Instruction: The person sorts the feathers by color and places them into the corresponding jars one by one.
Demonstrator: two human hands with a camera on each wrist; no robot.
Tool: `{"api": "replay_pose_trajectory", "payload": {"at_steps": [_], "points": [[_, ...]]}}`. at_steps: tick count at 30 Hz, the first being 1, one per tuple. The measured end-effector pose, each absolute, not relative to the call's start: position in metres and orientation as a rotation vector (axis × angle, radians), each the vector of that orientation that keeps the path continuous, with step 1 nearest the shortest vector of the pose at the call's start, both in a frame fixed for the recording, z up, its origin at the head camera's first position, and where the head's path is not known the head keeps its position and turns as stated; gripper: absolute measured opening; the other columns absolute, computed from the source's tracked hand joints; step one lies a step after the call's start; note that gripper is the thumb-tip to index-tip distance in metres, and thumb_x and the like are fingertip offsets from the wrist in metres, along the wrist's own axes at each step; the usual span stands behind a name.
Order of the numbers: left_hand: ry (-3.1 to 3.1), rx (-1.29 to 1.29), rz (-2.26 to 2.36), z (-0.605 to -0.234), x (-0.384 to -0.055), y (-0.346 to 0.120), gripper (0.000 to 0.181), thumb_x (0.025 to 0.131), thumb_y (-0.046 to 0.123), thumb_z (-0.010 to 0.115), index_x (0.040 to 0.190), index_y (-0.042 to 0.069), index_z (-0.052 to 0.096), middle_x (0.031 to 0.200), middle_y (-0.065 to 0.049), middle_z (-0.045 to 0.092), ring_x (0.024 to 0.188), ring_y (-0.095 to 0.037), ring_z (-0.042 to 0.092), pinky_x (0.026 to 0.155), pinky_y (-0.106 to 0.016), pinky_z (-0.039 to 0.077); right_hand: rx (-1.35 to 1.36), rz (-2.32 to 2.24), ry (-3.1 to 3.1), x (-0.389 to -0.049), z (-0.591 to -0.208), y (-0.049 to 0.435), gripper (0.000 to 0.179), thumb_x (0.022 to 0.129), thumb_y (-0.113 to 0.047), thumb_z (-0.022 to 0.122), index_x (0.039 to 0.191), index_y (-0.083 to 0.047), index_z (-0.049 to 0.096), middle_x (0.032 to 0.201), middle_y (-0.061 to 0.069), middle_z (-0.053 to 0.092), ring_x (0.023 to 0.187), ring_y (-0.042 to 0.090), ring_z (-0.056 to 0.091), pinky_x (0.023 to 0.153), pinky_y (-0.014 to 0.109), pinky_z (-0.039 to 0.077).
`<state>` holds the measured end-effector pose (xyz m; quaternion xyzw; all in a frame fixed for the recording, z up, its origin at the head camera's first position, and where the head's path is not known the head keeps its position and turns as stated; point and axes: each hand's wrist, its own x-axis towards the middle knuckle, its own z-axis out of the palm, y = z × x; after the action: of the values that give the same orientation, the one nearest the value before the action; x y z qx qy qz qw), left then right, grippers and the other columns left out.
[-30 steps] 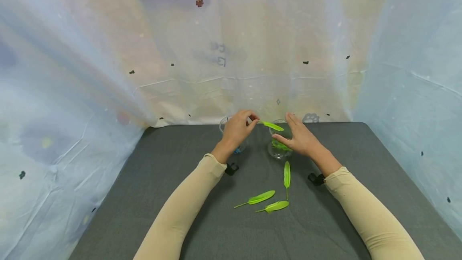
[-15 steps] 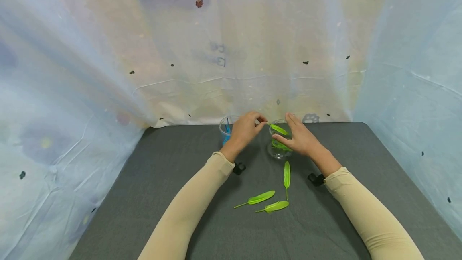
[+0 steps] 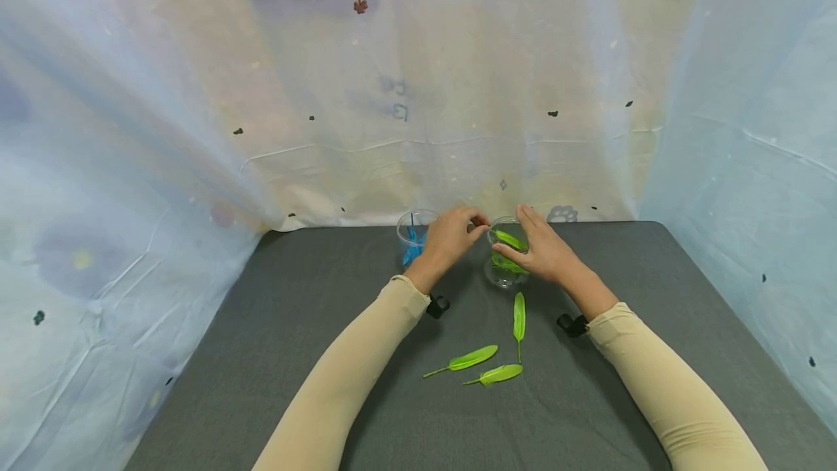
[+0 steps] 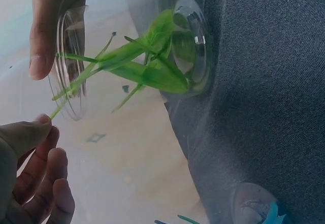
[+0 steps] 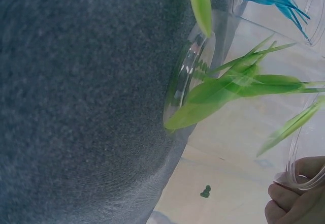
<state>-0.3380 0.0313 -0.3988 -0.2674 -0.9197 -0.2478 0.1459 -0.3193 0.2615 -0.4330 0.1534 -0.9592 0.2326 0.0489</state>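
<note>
My left hand (image 3: 451, 238) pinches a green feather (image 3: 508, 240) by its quill, over the rim of a clear jar (image 3: 502, 280). The vane of that feather hangs inside the mouth, as the right wrist view shows. Several green feathers (image 4: 147, 64) stand in the jar with their quills upward. On the jar's right side, my right hand (image 3: 552, 253) holds it near the rim, thumb toward me and fingers (image 5: 292, 196) round the far side. Three more feathers lie on the cloth: one pointing away from me (image 3: 519, 317), and two aslant, an upper feather (image 3: 474, 357) and a lower feather (image 3: 502, 374).
Left of the green feathers' jar stands a second clear container (image 3: 401, 230) with blue feathers (image 3: 413, 249), partly behind my left hand. Dark grey cloth (image 3: 275, 355) covers the table. A patterned curtain (image 3: 445, 78) hangs behind its far edge and along both sides.
My left hand has moved right and slightly down, bringing the pinched feather from above the rim into the jar's mouth. The right hand and the loose feathers stay in place.
</note>
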Motion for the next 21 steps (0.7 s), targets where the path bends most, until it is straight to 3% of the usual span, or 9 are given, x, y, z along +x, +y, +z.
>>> {"api": "replay_pose_trajectory", "payload": {"at_steps": [14,21], "points": [[-2.661,-0.757,-0.722,-0.4035,-0.3416,0.0328,0.018,0.103,0.036,0.075,0.117,0.026,0.078,0.108,0.009,0.080,0.079,-0.007,0.071,0.057,-0.021,0.052,0.468,0.715,-2.922,-0.3200,-0.4342,0.2612,0.113,0.101,-0.073,0.059,0.172,0.000,0.008,0.178,0.024,0.006,0.164,0.046,0.008,0.125,0.072,0.022],[-2.670,-0.747,-0.780,-0.4068,-0.3368,0.0269,0.012,0.103,0.031,0.076,0.114,0.026,0.078,0.107,0.010,0.079,0.077,-0.005,0.066,0.060,-0.024,0.052,0.467,0.714,-2.924,-0.3199,-0.4343,0.2621,0.114,0.101,-0.073,0.059,0.172,-0.001,0.007,0.179,0.023,0.005,0.164,0.045,0.008,0.125,0.072,0.021]]}}
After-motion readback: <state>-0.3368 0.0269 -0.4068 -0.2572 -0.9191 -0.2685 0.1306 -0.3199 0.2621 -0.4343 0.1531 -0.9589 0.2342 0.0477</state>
